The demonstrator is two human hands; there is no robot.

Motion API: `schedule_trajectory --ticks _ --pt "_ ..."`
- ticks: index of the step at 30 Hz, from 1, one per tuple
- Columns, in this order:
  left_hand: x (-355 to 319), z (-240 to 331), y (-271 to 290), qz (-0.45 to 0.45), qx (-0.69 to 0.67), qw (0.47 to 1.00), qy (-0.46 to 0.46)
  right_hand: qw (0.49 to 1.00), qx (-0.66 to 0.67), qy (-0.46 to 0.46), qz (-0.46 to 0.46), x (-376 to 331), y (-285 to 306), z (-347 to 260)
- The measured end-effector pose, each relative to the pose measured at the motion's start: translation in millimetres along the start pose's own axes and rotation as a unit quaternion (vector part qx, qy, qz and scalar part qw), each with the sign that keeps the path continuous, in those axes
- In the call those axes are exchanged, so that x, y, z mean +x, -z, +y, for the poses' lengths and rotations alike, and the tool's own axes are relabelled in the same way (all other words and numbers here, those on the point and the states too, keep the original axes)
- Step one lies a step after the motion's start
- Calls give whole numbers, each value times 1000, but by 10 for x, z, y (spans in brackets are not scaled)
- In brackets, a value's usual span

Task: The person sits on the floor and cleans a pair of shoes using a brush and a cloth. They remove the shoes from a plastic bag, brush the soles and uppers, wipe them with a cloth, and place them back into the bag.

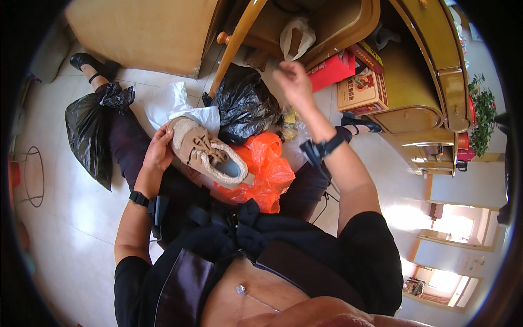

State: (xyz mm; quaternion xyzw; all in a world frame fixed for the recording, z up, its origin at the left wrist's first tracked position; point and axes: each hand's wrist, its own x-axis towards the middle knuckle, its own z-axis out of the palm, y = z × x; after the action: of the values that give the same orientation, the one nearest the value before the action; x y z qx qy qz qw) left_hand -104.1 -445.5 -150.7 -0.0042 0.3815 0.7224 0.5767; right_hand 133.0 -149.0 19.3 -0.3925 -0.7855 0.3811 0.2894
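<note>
My left hand [157, 150] is closed on the toe end of a tan lace-up shoe [189, 146] with a fleecy cream lining and collar. The shoe is held above my lap, its opening toward me. Raised at the upper right, my right hand [297, 90] is near a white plastic bag [297, 37] in the cabinet; motion blurs its fingers, and I cannot tell whether they touch anything. An orange plastic bag [267, 169] lies between my legs, partly under the shoe. Beyond it are a black plastic bag [248, 101] and a white plastic bag [180, 103].
A wooden cabinet [425, 71] with an open door [237, 46] stands ahead and to the right. Beside it sit a red box [331, 72] and a tan carton [359, 92]. Another black bag [90, 139] covers my left knee area. A wire stand [35, 174] is at far left.
</note>
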Motion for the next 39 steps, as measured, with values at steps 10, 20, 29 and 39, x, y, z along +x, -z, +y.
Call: schedule_trajectory --ticks 10,20,29,39 --pt "28 24 -78 28 8 998 48 924 -358 -106 80 1761 277 896" --pt "128 93 -197 36 115 992 30 978 -118 -169 34 2154 553 1176" --pt "214 -90 -181 100 186 977 8 982 73 -172 33 864 824 850" --pt "472 -314 217 80 245 966 -20 979 -53 -159 -114 -1410 1256 31"
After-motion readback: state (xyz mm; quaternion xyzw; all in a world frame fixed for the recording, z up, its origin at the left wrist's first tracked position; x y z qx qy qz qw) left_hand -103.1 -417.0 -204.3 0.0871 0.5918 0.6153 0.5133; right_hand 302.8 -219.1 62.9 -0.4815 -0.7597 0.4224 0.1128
